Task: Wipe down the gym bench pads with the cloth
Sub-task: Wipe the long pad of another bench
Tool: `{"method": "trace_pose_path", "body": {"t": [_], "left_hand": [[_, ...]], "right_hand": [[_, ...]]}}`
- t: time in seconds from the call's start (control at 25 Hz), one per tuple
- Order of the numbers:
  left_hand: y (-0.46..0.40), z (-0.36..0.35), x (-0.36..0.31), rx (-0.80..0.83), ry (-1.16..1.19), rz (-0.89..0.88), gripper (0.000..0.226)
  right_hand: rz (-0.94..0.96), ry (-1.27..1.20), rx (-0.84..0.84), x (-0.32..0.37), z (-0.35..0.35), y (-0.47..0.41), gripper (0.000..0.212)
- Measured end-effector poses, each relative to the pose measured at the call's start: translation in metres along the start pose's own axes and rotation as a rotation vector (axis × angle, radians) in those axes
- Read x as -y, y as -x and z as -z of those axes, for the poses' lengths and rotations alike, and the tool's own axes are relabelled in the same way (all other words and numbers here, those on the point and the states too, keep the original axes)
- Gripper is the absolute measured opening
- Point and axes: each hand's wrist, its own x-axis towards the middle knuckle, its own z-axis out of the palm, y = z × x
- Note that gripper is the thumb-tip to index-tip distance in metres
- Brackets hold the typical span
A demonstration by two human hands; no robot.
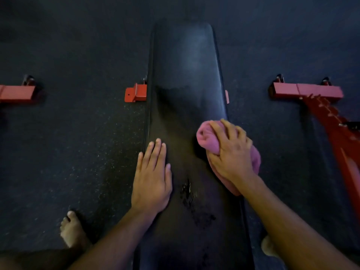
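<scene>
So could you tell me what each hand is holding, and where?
The right hand grips the bunched cloth from above, around its middle. The left hand holds nothing, lying flat on the pad.

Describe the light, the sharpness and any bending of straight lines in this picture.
Head view: dim light, corners darker; a pale sheen on the far bench pad; the pad's edges splay from the wide lens; soft focus overall, the right hand and pink cloth slightly blurred.

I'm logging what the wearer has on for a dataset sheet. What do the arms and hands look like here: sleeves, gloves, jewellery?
Both forearms are bare right to the bottom of the frame, with no sleeve showing. The left hand and right hand wear no gloves, and no rings, watch or wristband can be seen. The nails are short and unpainted, as far as the blur allows.
</scene>
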Motion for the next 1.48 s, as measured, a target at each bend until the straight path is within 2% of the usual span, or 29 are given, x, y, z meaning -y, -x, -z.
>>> {"method": "trace_pose_path", "body": {"t": [0.12, 0.32, 0.4, 0.52, 0.64, 0.76, 0.88, 0.96, 1.12, 1.2, 1.32, 1.4, 1.48], "left_hand": [[0.002, -0.002, -0.001, 0.023, -0.024, 0.010, 0.060], [0.006, 0.006, -0.005, 0.038, -0.019, 0.016, 0.063], [0.004, 0.005, -0.005, 0.028, -0.025, 0.019, 0.062], [0.005, 0.003, -0.005, 0.026, -0.035, 0.014, 0.063], [0.006, 0.003, -0.004, 0.025, -0.042, 0.001, 0.062], [0.007, 0.006, -0.006, 0.037, -0.036, 0.020, 0.055], [0.003, 0.005, -0.006, 0.032, -0.034, 0.025, 0.054], [0.005, 0.004, -0.006, 0.019, -0.031, 0.023, 0.056], [0.004, 0.004, -0.005, 0.035, -0.030, 0.031, 0.060], [0.004, 0.003, -0.005, 0.029, -0.026, 0.037, 0.061], [0.004, 0.003, -0.004, 0.038, -0.025, 0.044, 0.055], [0.004, 0.004, -0.006, 0.046, -0.027, 0.039, 0.055], [0.003, 0.006, -0.008, 0.037, -0.022, 0.040, 0.055]], "right_hand": [[0.056, 0.055, 0.162, 0.002, -0.009, 0.016, 0.072], [0.128, 0.105, 0.165, 0.023, -0.020, 0.173, 0.080], [0.150, 0.093, 0.177, 0.022, -0.027, 0.202, 0.080], [0.103, 0.035, 0.175, 0.020, -0.023, 0.150, 0.073], [0.070, 0.037, 0.069, 0.022, -0.021, 0.044, 0.068], [0.034, 0.060, 0.120, 0.017, -0.017, -0.032, 0.062], [0.008, 0.037, 0.071, 0.023, -0.017, -0.016, 0.064], [0.021, 0.036, 0.050, 0.027, -0.019, 0.050, 0.067], [0.034, -0.009, 0.166, 0.027, -0.021, 0.173, 0.067], [0.013, 0.003, 0.171, 0.022, -0.024, 0.157, 0.067], [-0.026, 0.003, 0.081, 0.021, -0.027, 0.068, 0.072], [-0.062, -0.024, 0.102, 0.020, -0.018, 0.009, 0.071], [-0.073, -0.029, 0.102, 0.018, -0.014, -0.012, 0.068]]}}
